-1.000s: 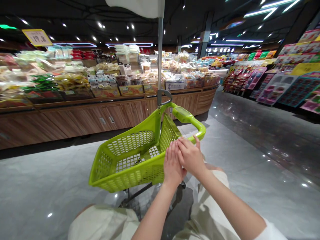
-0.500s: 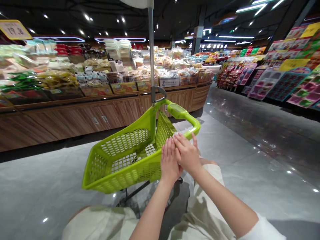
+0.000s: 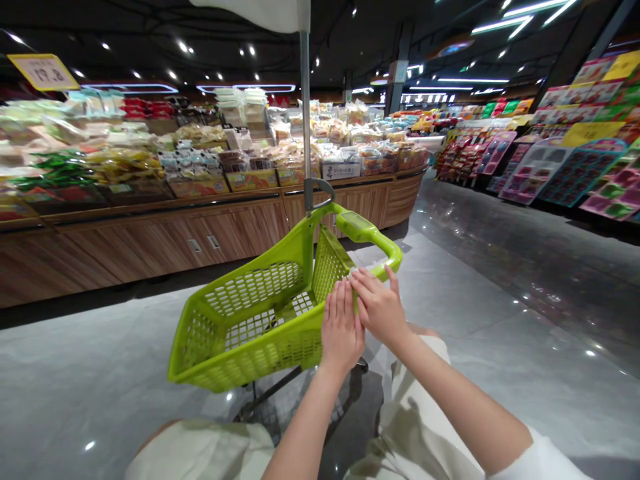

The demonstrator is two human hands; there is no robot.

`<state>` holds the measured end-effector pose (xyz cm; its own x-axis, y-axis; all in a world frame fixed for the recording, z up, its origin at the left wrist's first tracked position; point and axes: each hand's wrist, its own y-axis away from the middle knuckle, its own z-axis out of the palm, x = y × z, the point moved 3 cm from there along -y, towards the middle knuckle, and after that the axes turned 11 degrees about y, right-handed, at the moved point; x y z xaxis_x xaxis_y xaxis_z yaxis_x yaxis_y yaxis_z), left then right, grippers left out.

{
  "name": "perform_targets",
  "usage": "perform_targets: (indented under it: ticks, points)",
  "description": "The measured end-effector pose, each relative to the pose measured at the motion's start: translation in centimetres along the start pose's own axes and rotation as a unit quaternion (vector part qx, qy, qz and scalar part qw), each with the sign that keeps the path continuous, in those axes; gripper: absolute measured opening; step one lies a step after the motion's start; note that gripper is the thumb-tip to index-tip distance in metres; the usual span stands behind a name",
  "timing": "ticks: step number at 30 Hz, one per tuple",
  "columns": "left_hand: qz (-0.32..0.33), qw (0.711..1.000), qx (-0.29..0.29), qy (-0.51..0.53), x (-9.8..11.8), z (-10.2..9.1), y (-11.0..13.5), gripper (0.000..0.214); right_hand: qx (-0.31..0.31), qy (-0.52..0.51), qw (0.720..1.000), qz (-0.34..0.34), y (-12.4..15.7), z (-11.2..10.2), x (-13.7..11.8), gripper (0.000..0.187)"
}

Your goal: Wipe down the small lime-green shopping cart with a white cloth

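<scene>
A lime-green plastic mesh shopping basket (image 3: 250, 357) sits on a low metal cart frame (image 3: 270, 393) in front of me, its curved handle (image 3: 373, 233) at the far right corner. My left hand (image 3: 343, 327) stands flat with its fingers up, just over the basket's near right wall. My right hand (image 3: 380, 310) lies against the left fingertips, thumb raised, a little below the handle. Neither hand grips the basket, and I see nothing held in them.
A grey pole (image 3: 305, 113) rises from the cart. Left stands a wood-fronted counter (image 3: 165, 240) piled with packaged foods, under a price sign (image 3: 44, 72). Colourful packet displays (image 3: 565, 160) line the right side of a polished grey floor aisle (image 3: 500, 280).
My hands have shifted slightly against each other, and the right hand sits a little higher on the left fingertips. The whole view has swung slightly, with the cart staying in front of me.
</scene>
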<state>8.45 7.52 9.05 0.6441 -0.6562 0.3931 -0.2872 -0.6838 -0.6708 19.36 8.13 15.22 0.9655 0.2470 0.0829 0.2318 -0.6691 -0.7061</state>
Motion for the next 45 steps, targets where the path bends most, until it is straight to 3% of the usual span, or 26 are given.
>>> perform_targets:
  ticks: [3,6,8,12,15,19,21,24,27,29,32,36,38,41,45]
  points:
    - [-0.004,1.000,0.004,-0.001,-0.3,-0.1,0.2,0.066,-0.025,-0.006,0.998,-0.064,1.2,-0.2,-1.3,0.045]
    - [-0.004,1.000,0.001,-0.008,-0.4,-0.4,0.3,0.067,-0.031,-0.010,0.994,-0.106,1.0,-0.9,0.9,0.045]
    - [0.001,1.000,-0.008,-0.007,-0.3,-0.5,0.2,0.067,-0.018,-0.002,0.996,-0.088,0.3,-1.4,3.4,0.042]
    - [0.005,1.000,-0.011,0.003,-0.1,-0.4,-0.1,0.068,0.030,0.007,0.999,0.032,-0.6,-1.3,6.8,0.038]
    - [-0.009,1.000,-0.006,0.011,0.0,0.0,-0.2,0.068,0.051,0.008,0.996,0.071,0.1,-0.4,4.9,0.042]
    - [-0.009,1.000,-0.001,0.015,-0.2,0.2,-0.2,0.066,0.020,-0.009,1.000,0.020,1.4,0.3,-0.2,0.045]
    - [0.002,1.000,-0.006,0.015,-0.4,0.0,-0.2,0.065,-0.006,-0.024,0.999,-0.022,1.4,0.2,-0.7,0.045]
    - [0.009,1.000,-0.014,0.011,-0.6,-0.4,-0.2,0.065,-0.019,-0.028,0.997,-0.062,0.4,-0.5,2.2,0.041]
    - [0.008,1.000,-0.017,0.013,-0.5,-0.5,-0.3,0.066,0.011,-0.006,1.000,0.013,-1.0,-1.2,6.8,0.034]
    - [0.001,1.000,-0.014,0.018,-0.4,-0.4,-0.3,0.066,0.030,0.003,0.997,0.064,-1.3,-1.3,8.2,0.033]
    - [-0.010,1.000,-0.011,0.025,-0.4,-0.3,-0.3,0.066,0.032,0.008,0.997,0.072,-0.8,-0.9,5.9,0.036]
    - [-0.003,0.999,-0.019,0.028,-0.5,-0.5,-0.2,0.064,-0.013,-0.011,1.000,0.000,0.4,-0.4,0.0,0.040]
    - [0.003,1.000,-0.019,0.023,-0.7,-0.9,0.0,0.063,-0.037,-0.027,0.998,-0.048,0.4,-0.6,-0.9,0.041]
    - [0.012,1.000,-0.023,0.013,-0.8,-1.6,0.2,0.063,-0.047,-0.047,0.992,-0.104,-0.5,-1.5,1.9,0.038]
    - [0.012,0.999,-0.027,0.015,-0.7,-1.9,0.4,0.064,-0.007,-0.040,0.999,0.003,-2.1,-2.5,6.9,0.030]
